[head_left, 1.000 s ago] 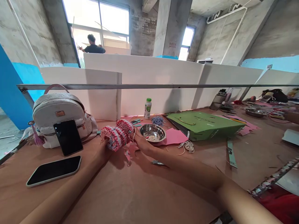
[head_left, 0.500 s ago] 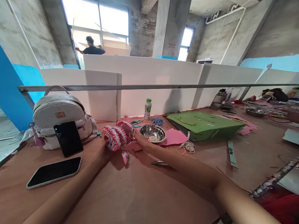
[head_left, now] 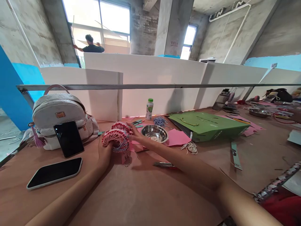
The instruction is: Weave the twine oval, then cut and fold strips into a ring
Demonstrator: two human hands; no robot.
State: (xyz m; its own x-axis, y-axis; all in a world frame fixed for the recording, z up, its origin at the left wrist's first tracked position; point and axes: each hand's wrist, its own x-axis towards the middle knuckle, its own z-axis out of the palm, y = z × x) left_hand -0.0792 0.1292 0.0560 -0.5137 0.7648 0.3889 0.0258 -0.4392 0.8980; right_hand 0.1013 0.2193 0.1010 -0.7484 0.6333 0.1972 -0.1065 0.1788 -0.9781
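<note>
Over the brown table (head_left: 141, 194), left hand (head_left: 106, 148) curled into red-and-white coil (head_left: 117, 131), right hand (head_left: 134, 133) partly spread, touching its side

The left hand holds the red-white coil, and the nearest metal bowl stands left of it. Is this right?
The side is wrong: in the head view, the metal bowl stands right of the red-white coil, which the left hand holds.

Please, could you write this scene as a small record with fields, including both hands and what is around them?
Left hand: holds red-and-white bundle, fingers partly hidden
Right hand: at bundle's right side, grip unclear
Near right hand: metal bowl, pink paper
Left side: backpack, one phone propped against it, another phone lying flat
Behind bowl: bottle, upright
Right side: green bag, lying down
Background: person behind white partition
</note>
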